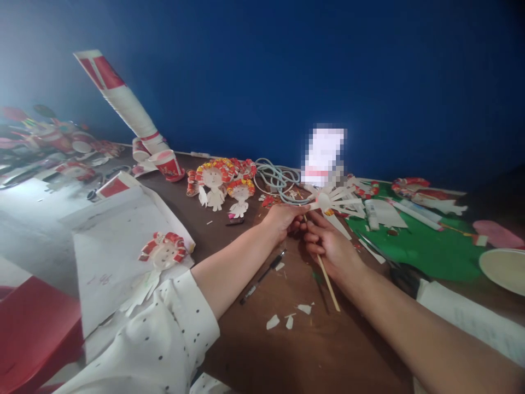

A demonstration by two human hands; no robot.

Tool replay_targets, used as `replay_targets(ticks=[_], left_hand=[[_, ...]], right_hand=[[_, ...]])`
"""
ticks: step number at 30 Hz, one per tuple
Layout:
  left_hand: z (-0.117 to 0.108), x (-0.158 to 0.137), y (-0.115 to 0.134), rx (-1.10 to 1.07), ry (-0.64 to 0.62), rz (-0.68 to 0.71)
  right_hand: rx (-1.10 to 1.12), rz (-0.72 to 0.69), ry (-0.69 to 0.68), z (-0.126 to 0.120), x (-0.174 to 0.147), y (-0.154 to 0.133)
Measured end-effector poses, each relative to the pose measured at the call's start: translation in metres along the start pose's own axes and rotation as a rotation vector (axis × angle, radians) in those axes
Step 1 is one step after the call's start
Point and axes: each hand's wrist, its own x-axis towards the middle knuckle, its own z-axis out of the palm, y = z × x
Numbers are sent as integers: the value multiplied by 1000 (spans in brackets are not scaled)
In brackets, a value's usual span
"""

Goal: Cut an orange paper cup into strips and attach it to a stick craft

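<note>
My left hand [284,220] is closed, its thumb and fingertips pinching one strip of a white paper cutout [336,204]. The cutout has several narrow strips spreading from a round middle. A thin wooden stick [328,282] slants down and to the right from between my hands. My right hand [330,245] has its fingers wrapped round the stick, close to the cutout. The stick's upper end is partly hidden by my fingers, so I cannot tell whether it is joined to the paper. Below my hands, a black pen [262,278] lies on the brown table [262,350].
Paper figures [214,189] with red curled hair stand behind my left hand, beside a coiled pale cable [278,178]. A tall stack of paper cups [127,106] leans at left. Right are a green sheet [435,254], a glue stick [371,214] and black-handled scissors [406,276]. Paper scraps [304,309] lie nearby.
</note>
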Motion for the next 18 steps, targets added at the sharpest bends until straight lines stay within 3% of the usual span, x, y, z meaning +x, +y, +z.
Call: replay_targets(ticks=[5, 11, 18], left_hand=[[-1, -1, 1, -25, -48, 16], [-4, 3, 5, -23, -73, -59], [-4, 1, 9, -34, -47, -81]], right_hand=[[-4, 8, 23, -1, 0, -2], [-38, 0, 62, -3, 3, -4], [-189, -114, 90, -3, 2, 1]])
